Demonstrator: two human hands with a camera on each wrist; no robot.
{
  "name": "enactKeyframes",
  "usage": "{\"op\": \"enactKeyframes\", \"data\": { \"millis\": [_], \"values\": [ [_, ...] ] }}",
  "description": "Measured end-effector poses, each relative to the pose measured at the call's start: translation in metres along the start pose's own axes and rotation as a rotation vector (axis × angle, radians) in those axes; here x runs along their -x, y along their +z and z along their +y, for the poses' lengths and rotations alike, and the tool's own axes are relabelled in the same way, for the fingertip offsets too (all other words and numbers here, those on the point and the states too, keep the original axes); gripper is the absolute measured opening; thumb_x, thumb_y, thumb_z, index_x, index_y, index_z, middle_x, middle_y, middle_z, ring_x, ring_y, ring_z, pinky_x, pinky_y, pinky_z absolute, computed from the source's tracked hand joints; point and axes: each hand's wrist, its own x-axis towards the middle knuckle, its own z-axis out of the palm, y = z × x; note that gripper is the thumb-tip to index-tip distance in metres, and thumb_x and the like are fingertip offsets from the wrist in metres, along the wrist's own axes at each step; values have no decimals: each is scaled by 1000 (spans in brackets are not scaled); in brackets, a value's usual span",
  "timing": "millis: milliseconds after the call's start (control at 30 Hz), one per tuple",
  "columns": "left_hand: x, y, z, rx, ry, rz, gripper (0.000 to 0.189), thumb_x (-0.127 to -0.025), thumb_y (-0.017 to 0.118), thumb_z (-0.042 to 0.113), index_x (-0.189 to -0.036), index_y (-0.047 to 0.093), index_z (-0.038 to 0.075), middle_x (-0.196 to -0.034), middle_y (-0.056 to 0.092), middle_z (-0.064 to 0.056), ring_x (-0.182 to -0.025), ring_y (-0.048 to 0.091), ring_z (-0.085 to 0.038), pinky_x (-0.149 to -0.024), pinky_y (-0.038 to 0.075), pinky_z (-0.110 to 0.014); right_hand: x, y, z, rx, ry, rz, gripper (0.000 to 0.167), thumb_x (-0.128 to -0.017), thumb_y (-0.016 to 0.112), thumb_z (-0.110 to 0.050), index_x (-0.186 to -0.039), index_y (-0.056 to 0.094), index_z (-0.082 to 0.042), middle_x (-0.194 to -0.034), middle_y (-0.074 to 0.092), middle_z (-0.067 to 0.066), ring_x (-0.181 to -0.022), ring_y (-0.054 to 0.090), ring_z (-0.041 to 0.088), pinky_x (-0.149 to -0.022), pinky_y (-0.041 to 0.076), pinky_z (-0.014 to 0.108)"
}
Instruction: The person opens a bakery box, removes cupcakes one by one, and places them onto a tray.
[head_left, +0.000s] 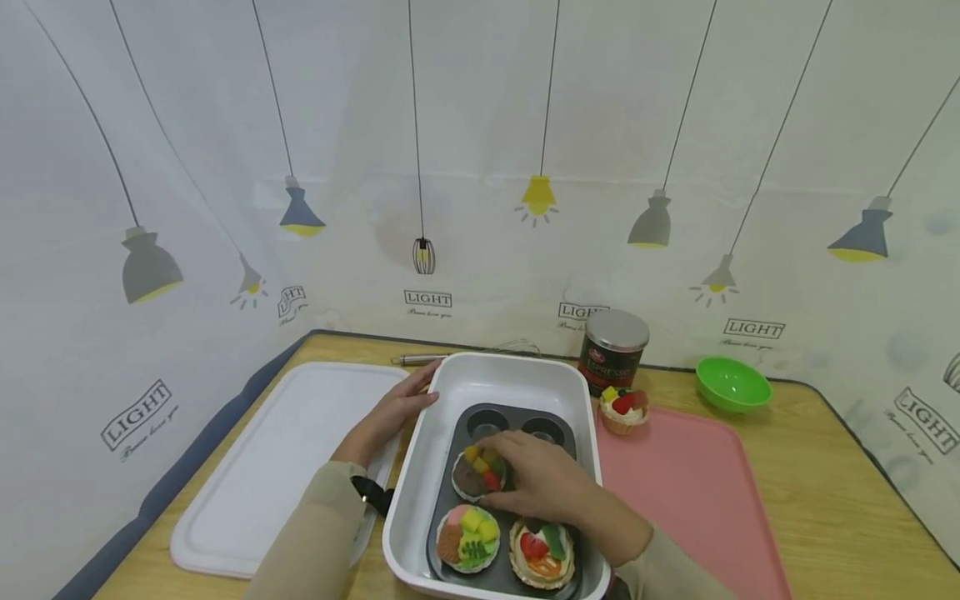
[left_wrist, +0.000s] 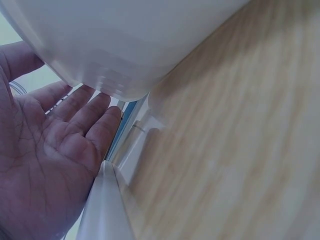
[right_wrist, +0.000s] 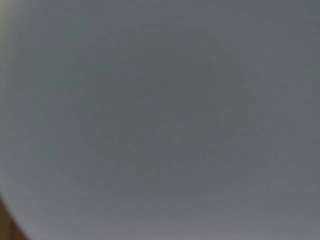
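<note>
A white deep tray [head_left: 410,500] holds a dark muffin tin [head_left: 517,412] with fruit-topped toy tarts in several of its cups. My right hand [head_left: 551,483] reaches in from the right and holds the chocolate fruit tart [head_left: 472,479] between thumb and fingers, at the tin's middle left cup. Below it sit a tart with yellow and green fruit [head_left: 468,537] and a tart with strawberry [head_left: 536,554]. At the tray's far left corner, my left hand [head_left: 390,417] touches the rim; its fingers [left_wrist: 82,105] look nearly straight against the outer wall. A blurred pale surface fills the right wrist view.
A white board [head_left: 277,467] lies left of the tray, a pink board [head_left: 690,492] right of it. Behind stand an espresso tin [head_left: 613,354], another fruit tart [head_left: 622,412] and a green bowl [head_left: 733,385]. A whisk [head_left: 420,359] lies behind the tray.
</note>
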Motion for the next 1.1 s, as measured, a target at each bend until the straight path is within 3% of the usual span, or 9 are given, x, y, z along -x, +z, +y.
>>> {"op": "enactKeyframes", "data": {
  "millis": [333, 600, 1100],
  "values": [
    [0, 2, -1, 5, -2, 3, 65, -102, 58, 27, -160, 30, 30, -163, 30, 4, -151, 24, -25, -117, 29, -50, 2, -1, 0, -27, -42, 30, 61, -84, 80, -47, -136, 59, -23, -126, 61, -8, -113, 58, 10, -94, 53, 39],
    [1, 2, -1, -11, -8, 17, 63, -101, 58, 29, -159, 31, 32, -162, 31, 3, -150, 24, -27, -117, 29, -52, 1, 2, 4, -69, -92, 119, 64, -83, 82, -42, -137, 57, -20, -130, 59, -7, -112, 59, 8, -95, 53, 37],
    [0, 2, -1, 3, -4, 18, 64, -101, 59, 29, -159, 31, 31, -162, 32, 2, -150, 27, -28, -115, 33, -51, 1, 1, 5, -96, -95, 154, 60, -82, 83, -40, -133, 59, -17, -124, 61, -6, -108, 59, 8, -92, 54, 35]
  ]
}}
